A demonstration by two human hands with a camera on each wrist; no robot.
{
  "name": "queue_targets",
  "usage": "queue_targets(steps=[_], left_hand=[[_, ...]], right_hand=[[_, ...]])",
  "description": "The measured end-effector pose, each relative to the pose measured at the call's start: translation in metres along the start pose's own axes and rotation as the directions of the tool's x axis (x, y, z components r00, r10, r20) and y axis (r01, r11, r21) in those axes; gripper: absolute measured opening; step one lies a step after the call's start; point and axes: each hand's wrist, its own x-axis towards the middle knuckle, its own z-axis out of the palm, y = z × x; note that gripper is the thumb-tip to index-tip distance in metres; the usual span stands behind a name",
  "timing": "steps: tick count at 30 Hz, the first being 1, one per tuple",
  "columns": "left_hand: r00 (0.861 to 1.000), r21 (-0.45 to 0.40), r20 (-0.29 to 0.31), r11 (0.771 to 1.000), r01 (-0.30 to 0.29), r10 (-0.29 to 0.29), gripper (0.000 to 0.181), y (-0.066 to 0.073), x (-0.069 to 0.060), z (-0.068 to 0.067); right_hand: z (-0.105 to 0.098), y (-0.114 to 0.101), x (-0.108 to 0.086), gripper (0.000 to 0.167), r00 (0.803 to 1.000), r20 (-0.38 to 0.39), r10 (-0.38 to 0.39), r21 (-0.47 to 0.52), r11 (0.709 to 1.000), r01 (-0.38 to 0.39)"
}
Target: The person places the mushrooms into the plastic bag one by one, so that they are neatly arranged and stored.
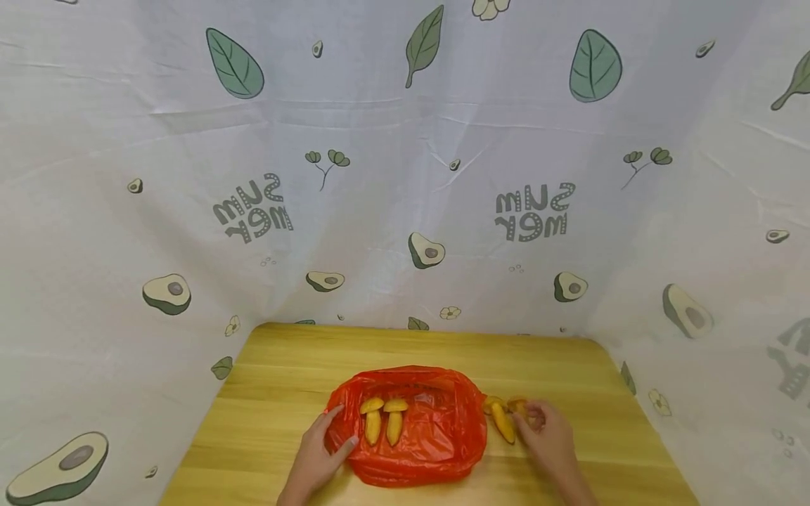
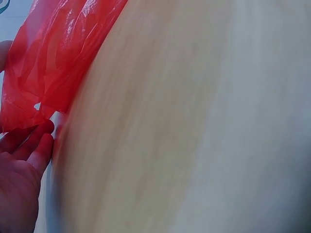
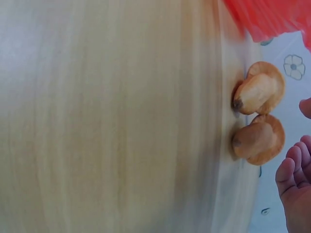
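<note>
A red plastic bag (image 1: 436, 429) lies spread on the table, its mouth facing up. Inside its left half are two yellow-brown mushrooms (image 1: 373, 425), side by side. My left hand (image 1: 319, 450) holds the bag at the left rim, thumb toward me and fingers farther back; the left wrist view shows its fingers (image 2: 36, 145) at the red edge. To the right of the bag lie two more mushrooms (image 3: 262, 90), one partly hidden by my right hand (image 1: 547, 432) in the head view. In the right wrist view a gap separates that hand from both mushrooms.
Under everything is a wood-grain table (image 1: 285, 365) with rounded far corners. A pale curtain (image 1: 380, 211) printed with leaves and avocados surrounds its back and sides.
</note>
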Motion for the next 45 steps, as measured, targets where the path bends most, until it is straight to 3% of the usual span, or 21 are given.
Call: queue_targets(steps=[6, 14, 27, 36, 39, 45], left_hand=[[1.000, -0.005, -0.004, 1.000, -0.002, 0.002, 0.070, 0.000, 0.000, 0.001], [1.000, -0.008, 0.004, 1.000, 0.004, -0.004, 0.070, 0.000, 0.002, -0.001], [1.000, 0.006, 0.018, 1.000, 0.018, -0.018, 0.072, 0.002, -0.001, 0.000], [1.000, -0.021, -0.003, 1.000, -0.002, 0.002, 0.070, 0.001, 0.000, 0.002], [1.000, -0.018, -0.008, 1.000, -0.007, 0.007, 0.070, 0.000, 0.000, 0.002], [1.000, -0.015, -0.016, 1.000, -0.015, 0.015, 0.070, 0.000, 0.000, 0.002]], right_hand=[[-0.002, 0.006, -0.002, 0.038, 0.999, 0.016, 0.034, -0.039, 0.999, -0.033], [-0.002, 0.013, -0.010, 0.056, 0.982, 0.128, 0.139, -0.048, 0.990, -0.134], [0.003, 0.026, -0.011, 0.057, 0.971, 0.194, 0.138, -0.122, 0.986, -0.115], [0.004, 0.026, -0.006, 0.054, 0.978, 0.195, 0.075, -0.124, 0.991, -0.051], [0.004, 0.025, -0.003, 0.054, 0.971, 0.219, 0.096, -0.118, 0.990, -0.071], [0.004, 0.022, 0.000, 0.053, 0.947, 0.255, 0.196, -0.076, 0.980, -0.183]])
